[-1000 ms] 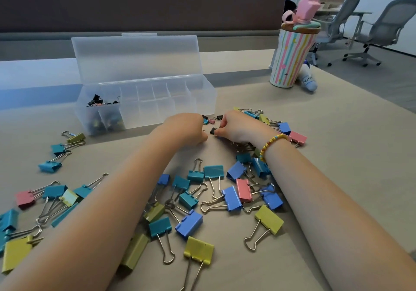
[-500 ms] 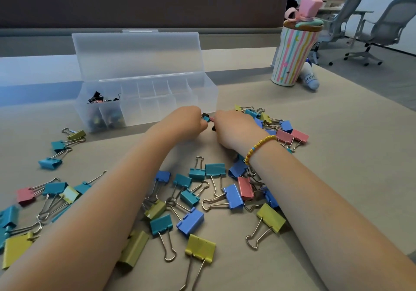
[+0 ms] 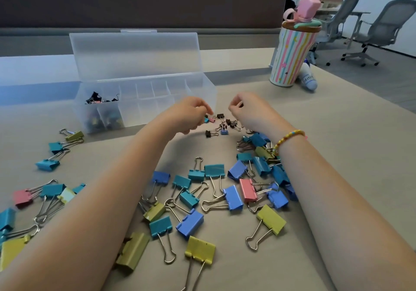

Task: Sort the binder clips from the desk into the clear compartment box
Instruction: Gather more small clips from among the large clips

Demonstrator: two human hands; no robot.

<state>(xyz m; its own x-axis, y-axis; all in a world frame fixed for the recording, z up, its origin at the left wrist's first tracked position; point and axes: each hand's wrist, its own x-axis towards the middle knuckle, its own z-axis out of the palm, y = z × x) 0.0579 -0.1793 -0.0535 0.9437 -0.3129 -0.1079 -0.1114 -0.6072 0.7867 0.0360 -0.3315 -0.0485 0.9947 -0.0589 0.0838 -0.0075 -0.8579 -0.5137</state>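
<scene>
Binder clips, the tiny ones, lie clustered on the bench between both hands, just right of the left hand whose curled fingers seem pinched on one, the clear box just behind.

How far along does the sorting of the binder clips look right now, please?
Early. A few small clips lie in the compartment box's left end. Both hands, left and right, work the tiny clips near it. Dozens of large clips remain on the desk.
</scene>
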